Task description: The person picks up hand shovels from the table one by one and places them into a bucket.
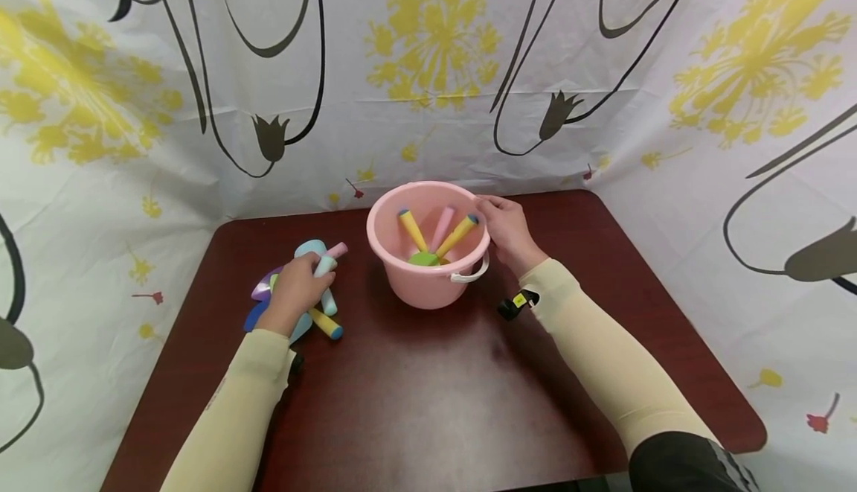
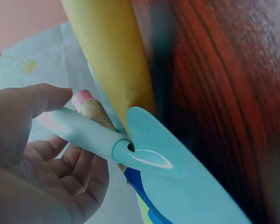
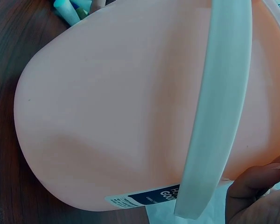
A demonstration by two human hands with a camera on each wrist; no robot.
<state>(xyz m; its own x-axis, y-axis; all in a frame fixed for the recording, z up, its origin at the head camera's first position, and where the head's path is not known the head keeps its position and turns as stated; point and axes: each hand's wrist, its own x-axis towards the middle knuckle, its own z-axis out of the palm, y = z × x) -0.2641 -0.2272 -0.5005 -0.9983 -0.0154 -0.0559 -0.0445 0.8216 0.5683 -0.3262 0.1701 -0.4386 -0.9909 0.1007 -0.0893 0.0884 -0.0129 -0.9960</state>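
My left hand (image 1: 294, 291) grips the handle of a light blue toy shovel (image 2: 84, 133), thumb on one side and curled fingers on the other. The shovel's broad blade (image 2: 191, 186) shows in the left wrist view. Around that hand lies a pile of toy tools, with a yellow handle (image 1: 326, 324), a pink handle end (image 1: 338, 250) and blue and purple pieces. My right hand (image 1: 510, 231) holds the rim of a pink bucket (image 1: 428, 287) at its right side. Inside the bucket stand yellow handles (image 1: 413, 230), a pink handle (image 1: 443, 227) and a green piece (image 1: 424, 259).
A white bucket handle (image 1: 472, 272) hangs down at the bucket's front right. Both rest on a dark red-brown table (image 1: 428, 395). White cloth (image 1: 335, 45) with flower prints surrounds the table at the back and sides.
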